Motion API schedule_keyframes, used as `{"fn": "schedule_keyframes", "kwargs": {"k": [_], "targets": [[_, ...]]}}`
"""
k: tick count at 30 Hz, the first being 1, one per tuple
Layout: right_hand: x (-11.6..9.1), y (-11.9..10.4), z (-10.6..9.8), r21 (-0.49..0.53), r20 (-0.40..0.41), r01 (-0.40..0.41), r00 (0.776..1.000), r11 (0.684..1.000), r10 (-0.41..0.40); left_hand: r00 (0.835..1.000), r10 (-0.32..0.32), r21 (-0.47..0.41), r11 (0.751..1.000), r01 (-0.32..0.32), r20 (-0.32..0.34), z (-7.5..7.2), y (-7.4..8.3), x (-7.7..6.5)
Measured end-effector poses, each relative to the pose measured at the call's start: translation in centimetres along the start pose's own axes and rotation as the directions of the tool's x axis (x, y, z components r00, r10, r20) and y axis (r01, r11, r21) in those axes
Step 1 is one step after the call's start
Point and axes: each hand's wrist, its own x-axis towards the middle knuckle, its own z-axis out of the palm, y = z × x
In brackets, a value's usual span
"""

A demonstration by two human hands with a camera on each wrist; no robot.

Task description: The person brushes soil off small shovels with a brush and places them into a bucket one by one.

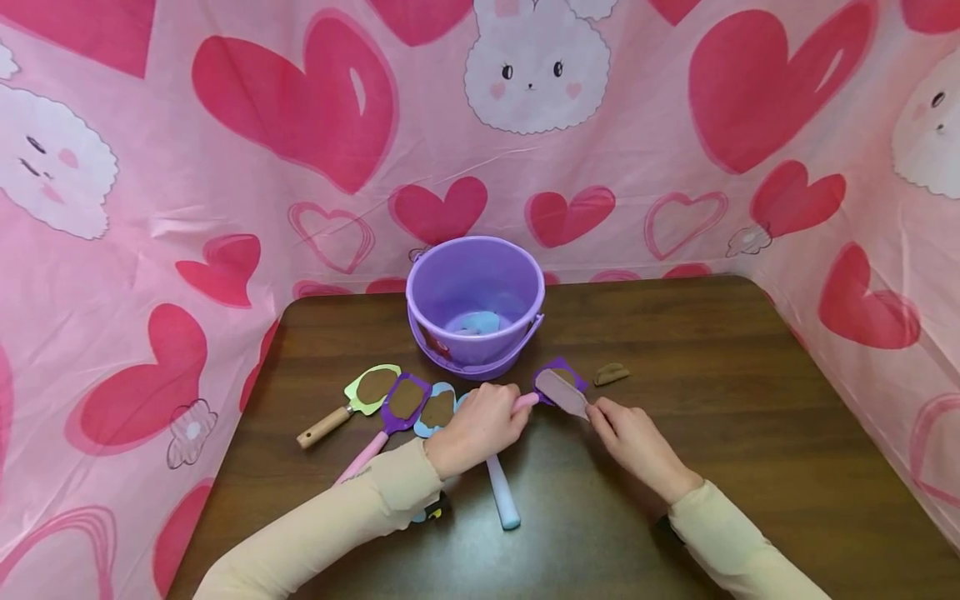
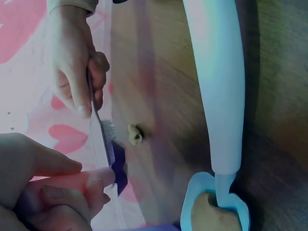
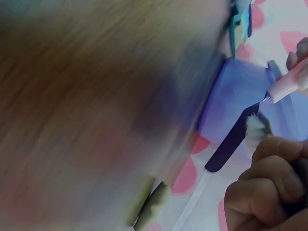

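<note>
Cream sleeves (image 1: 322, 521) are seen nearest the head camera. By the curled fingers of the left hand (image 1: 476, 427), a purple spatula (image 3: 231, 142) is gripped at its pink handle near the purple bucket (image 1: 476, 279), while a bristled brush (image 1: 561, 393) is held at its blade by the right hand (image 1: 636, 446), fingers bent closely round it.

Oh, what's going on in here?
Someone's left hand holds a purple spatula by its pink handle, and the right hand holds a brush at the spatula's head. Behind them on the table stands a purple bucket with something light blue inside. A green spatula lies to the left.
</note>
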Motion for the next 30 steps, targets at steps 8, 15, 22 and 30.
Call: {"fn": "schedule_keyframes", "kwargs": {"k": [8,15,22,30], "targets": [[0.1,0.5,-0.5,-0.101,-0.078,-0.139,0.988,0.985,0.131,1.0,0.001,-0.011,1.0,-0.001,0.011,-0.2,0.2,-0.2],[0.0,0.6,-0.3,-0.032,-0.044,-0.059,0.997,0.998,0.057,1.0,-0.002,0.0,1.0,0.002,0.01,-0.1,0.4,-0.2],[-0.1,0.1,-0.2,-0.06,-0.04,-0.03,0.999,0.998,0.028,1.0,0.003,-0.017,1.0,-0.003,0.01,0.0,0.6,-0.2],[0.1,-0.4,-0.3,-0.059,-0.086,-0.118,0.99,0.991,0.113,1.0,0.02,-0.015,1.0,-0.02,-0.013,0.1,0.8,-0.2]]}}
